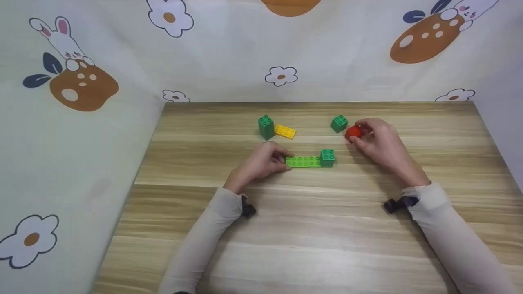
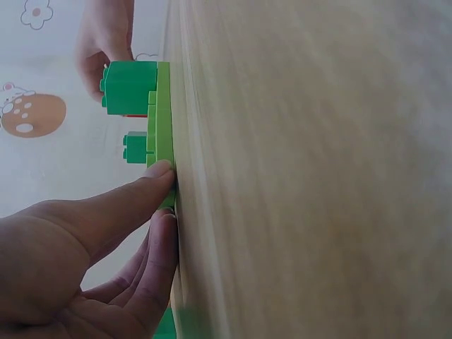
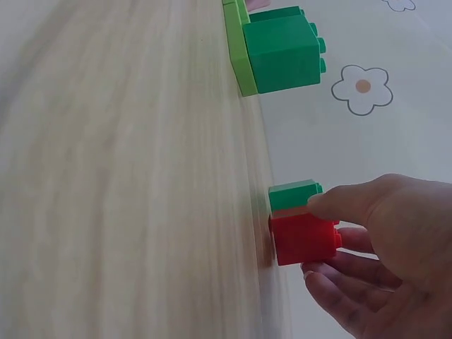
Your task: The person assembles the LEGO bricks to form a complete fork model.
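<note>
Observed: long, pale beige fabric left sleeve; compact black left wrist device at its cuff. Right of that sleeve: matching right sleeve, loosely creased cuff, black right wrist device.

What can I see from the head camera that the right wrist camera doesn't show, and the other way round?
Only the head view shows the flat yellow plastic brick and both pale sleeves.

Only the right wrist view clearly shows studs on the red plastic block, pointing away from the wooden table.

Both show the right hand pinching that block, a loose dark green plastic cube near it, and another dark green cube on one end of the long light green plastic base.
</note>
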`<move>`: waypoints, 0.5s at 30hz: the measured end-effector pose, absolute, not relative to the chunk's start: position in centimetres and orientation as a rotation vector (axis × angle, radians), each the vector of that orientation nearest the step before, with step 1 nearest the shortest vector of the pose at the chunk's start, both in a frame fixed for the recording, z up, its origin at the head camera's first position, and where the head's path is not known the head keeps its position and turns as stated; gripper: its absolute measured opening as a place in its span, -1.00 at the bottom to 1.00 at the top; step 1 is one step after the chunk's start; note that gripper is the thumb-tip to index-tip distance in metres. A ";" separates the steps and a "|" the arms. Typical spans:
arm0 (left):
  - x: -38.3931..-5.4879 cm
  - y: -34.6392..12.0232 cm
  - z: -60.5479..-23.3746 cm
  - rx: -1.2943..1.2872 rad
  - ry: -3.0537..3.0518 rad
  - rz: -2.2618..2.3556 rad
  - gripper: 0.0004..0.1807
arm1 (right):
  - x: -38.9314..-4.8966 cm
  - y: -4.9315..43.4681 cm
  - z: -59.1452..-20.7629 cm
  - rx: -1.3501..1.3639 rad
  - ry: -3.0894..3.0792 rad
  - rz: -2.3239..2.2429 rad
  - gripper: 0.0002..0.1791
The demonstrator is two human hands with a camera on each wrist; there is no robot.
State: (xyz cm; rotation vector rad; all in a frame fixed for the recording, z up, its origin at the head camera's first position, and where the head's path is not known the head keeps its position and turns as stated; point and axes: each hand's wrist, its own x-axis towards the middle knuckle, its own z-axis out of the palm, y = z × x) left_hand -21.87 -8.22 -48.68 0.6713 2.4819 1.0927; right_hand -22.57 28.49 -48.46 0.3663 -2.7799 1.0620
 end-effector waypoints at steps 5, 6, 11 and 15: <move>-21.9 -8.2 -48.8 0.674 2.479 1.093 -0.61 | -22.4 28.3 -48.0 0.342 -2.791 1.084 -0.52; -21.9 -8.3 -48.8 0.674 2.477 1.095 -0.61 | -22.3 28.2 -47.9 0.339 -2.790 1.090 -0.52; -21.9 -8.2 -48.7 0.659 2.463 1.102 -0.61 | -22.3 28.0 -47.7 0.329 -2.787 1.126 -0.51; -21.9 -8.2 -48.7 0.638 2.455 1.102 -0.61 | -22.2 27.9 -47.6 0.347 -2.774 1.134 -0.51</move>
